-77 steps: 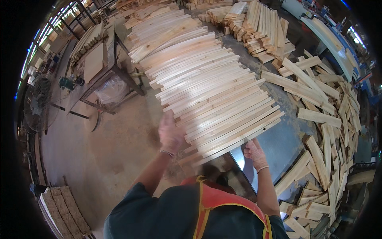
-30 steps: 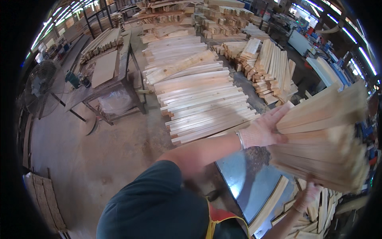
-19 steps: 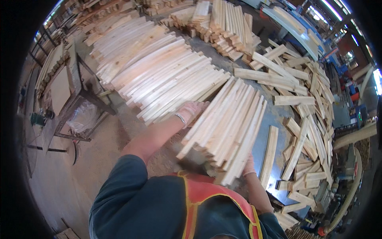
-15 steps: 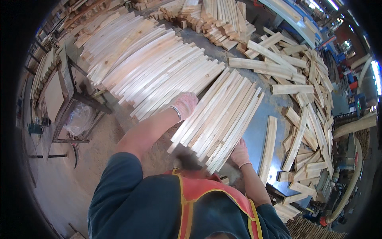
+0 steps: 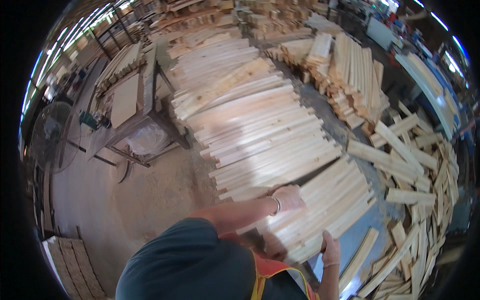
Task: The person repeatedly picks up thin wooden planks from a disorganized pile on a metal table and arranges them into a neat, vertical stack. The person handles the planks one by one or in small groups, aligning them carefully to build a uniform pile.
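A group of pale wooden slats [image 5: 334, 202] lies side by side in front of me, angled away to the upper right. My left hand [image 5: 290, 198], in a light pinkish glove, is closed over the group's left edge. At the opposite edge my right hand [image 5: 330, 250], gloved alike, grips the outermost slats with its thumb up; its other fingers are partly hidden. Beyond my left hand stretches a long row of similar slats [image 5: 270, 145], with a narrow dark gap between it and the group. One loose slat [image 5: 361, 257] rests on the blue-grey surface right of my right hand.
Loose boards [image 5: 417, 240] lie in a jumbled heap on the right. Stacked slats [image 5: 345, 70] stand at the far right of the row. On the left are a dark-framed table [image 5: 145, 120] and a round fan [image 5: 56, 135] above a dusty floor [image 5: 165, 195].
My view has swung left and up, so everything sits lower and farther right. Both hands stay on the slat group, whose slats now lie closer together and nearer the long row.
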A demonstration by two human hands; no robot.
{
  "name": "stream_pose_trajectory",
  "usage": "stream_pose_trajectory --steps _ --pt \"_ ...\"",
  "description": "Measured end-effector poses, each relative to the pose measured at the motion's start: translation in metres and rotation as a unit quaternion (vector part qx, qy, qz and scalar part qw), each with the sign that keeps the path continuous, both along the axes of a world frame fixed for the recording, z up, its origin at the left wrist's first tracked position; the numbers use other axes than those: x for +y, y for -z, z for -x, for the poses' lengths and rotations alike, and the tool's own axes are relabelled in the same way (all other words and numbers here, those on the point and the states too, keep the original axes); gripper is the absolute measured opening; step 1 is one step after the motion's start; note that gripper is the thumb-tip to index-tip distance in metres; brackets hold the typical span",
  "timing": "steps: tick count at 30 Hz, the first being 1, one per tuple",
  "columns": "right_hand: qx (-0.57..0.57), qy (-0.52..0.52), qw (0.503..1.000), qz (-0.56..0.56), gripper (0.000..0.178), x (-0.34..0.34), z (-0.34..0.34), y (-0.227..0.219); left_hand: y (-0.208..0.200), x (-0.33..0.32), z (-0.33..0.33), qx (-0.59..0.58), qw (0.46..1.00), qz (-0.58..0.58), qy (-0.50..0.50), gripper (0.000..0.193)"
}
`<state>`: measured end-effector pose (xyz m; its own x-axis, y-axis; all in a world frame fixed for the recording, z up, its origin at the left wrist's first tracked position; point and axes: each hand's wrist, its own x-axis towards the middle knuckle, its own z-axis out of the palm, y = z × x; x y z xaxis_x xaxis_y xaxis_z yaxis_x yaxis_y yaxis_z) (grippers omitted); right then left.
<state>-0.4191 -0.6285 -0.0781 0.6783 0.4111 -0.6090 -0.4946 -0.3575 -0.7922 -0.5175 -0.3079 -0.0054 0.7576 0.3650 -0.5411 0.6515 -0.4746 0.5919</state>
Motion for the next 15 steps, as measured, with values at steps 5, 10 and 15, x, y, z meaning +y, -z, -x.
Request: stream_pose_trajectory --steps 5,10,15 --pt "-0.007 0.163 0.983 -0.08 0.03 0.031 0.011 -0.005 -0.07 0.028 -0.009 -0.055 0.989 -0.086 0.108 0.06" --pt "-0.107 0.124 0.974 -0.154 0.024 0.132 -0.007 -0.074 -0.148 0.142 -0.003 -0.215 0.947 -0.189 0.145 0.06" --pt "-0.144 0.084 0.958 -0.234 0.021 0.336 0.029 -0.201 -0.272 0.348 0.034 -0.269 0.921 -0.23 0.161 0.07"
